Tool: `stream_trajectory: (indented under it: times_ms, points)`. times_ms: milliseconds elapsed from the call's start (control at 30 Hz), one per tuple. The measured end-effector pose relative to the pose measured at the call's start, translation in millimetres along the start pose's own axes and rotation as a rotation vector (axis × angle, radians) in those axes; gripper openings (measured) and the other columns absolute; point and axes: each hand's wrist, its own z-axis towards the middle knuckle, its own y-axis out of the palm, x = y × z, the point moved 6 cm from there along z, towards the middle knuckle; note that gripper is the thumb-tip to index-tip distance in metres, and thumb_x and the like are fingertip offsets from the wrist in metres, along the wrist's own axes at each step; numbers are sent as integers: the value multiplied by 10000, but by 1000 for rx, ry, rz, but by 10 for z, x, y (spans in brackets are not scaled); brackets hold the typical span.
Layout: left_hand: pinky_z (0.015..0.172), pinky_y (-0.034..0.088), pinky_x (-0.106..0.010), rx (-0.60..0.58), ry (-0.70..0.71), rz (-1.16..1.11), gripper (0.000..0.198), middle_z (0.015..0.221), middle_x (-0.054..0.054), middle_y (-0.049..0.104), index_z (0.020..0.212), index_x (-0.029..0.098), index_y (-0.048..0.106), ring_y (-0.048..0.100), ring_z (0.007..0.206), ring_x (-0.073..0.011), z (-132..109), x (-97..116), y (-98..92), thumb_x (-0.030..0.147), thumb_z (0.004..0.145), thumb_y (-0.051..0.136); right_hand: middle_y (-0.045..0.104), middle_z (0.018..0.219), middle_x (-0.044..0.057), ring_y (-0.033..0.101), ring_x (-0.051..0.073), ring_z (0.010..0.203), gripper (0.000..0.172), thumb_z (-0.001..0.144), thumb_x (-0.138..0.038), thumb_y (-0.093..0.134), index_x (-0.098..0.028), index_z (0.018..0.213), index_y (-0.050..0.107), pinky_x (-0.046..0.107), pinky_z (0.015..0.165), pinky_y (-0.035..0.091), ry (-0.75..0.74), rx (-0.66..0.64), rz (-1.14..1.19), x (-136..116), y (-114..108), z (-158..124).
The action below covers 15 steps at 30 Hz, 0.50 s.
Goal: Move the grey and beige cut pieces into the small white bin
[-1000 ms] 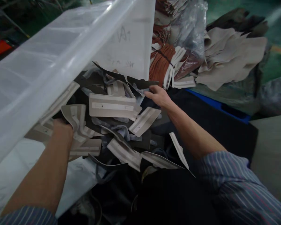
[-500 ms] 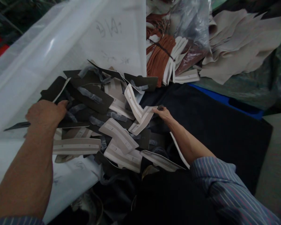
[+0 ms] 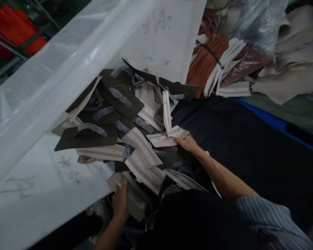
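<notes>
Many flat pieces lie in a loose pile, some showing a dark face with clear strips, others a beige striped face. My right hand [image 3: 185,141] pinches the edge of a beige striped piece [image 3: 161,139] at the pile's right side; a narrow upright piece [image 3: 167,111] rises behind it. Low in the view, my left hand [image 3: 120,201] has its thumb over a beige-grey piece [image 3: 135,199] below the pile, its other fingers hidden beneath. A dark piece with a clear strip [image 3: 94,137] sits at the pile's left.
White plastic sheeting [image 3: 54,187] with handwriting lies left and behind. Bundled brown strips [image 3: 208,62] and white strips [image 3: 224,62] are at the back right, beside grey-beige sheets [image 3: 294,73]. Dark cloth [image 3: 237,146] covers the right, near a blue edge [image 3: 271,119]. Orange material [image 3: 18,27] is far left.
My left hand has moved from the pile's left side down to its near edge, onto a piece there. The piece at my right hand has turned flatter. The camera view has shifted left.
</notes>
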Motion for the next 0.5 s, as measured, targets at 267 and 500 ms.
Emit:
stream_trajectory:
  times_ms: [267, 500]
  points:
    - [1159, 462, -443, -3, 159, -326, 508, 1269, -118, 710, 1152, 177, 696, 633, 1264, -293, 452, 25, 63, 454, 740, 806, 676, 1297, 155, 643, 287, 1178, 684, 758, -361, 672, -114, 1385, 557, 382, 1021, 505, 164, 24, 422, 41, 425, -332]
    - [986, 591, -453, -13, -90, -632, 494, 1208, -94, 720, 1188, 194, 673, 709, 1105, -281, 540, -18, 233, 376, 753, 818, 745, 1126, 113, 690, 258, 1047, 537, 696, -295, 658, -173, 1218, 661, 332, 874, 566, 308, 31, 689, -19, 763, -658]
